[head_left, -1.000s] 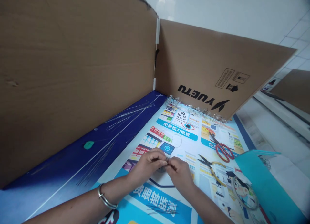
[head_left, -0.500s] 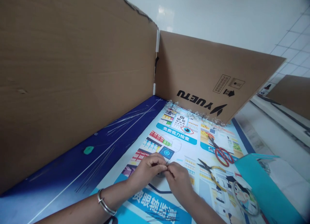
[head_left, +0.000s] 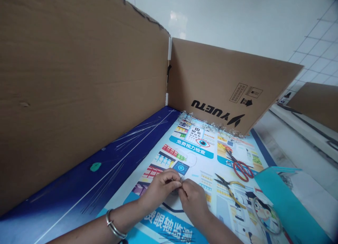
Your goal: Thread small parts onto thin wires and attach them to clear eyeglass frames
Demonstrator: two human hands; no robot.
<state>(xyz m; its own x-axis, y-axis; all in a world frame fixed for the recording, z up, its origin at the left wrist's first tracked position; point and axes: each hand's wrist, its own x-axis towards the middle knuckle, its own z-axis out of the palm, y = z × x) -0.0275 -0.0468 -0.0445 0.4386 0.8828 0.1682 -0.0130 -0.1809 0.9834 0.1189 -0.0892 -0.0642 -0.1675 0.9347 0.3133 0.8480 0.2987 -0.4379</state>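
My left hand (head_left: 161, 189) and my right hand (head_left: 192, 201) meet above a printed paper mat (head_left: 203, 149), their fingertips pinched together on a thin wire (head_left: 181, 180). Most of the wire is hidden by my fingers, and a dark round object (head_left: 174, 193) lies partly hidden under them. A pale wire loop (head_left: 194, 160) seems to rise from my fingers. A metal bangle (head_left: 113, 224) circles my left wrist. To the right of my hands lie yellow-handled pliers (head_left: 229, 189) and red-handled scissors (head_left: 240, 169).
Cardboard panels (head_left: 79, 71) stand along the left and far sides, one printed YUETU (head_left: 216, 112). Bubble wrap (head_left: 208, 124) lines the far edge. Thin wires (head_left: 139, 133) lie on a dark blue mat (head_left: 79, 179). A teal folder (head_left: 287, 201) sits at the right.
My view has tilted slightly, so the panels and mat sit a little lower in the frame. My hands stay pinched together, with only small finger movement.
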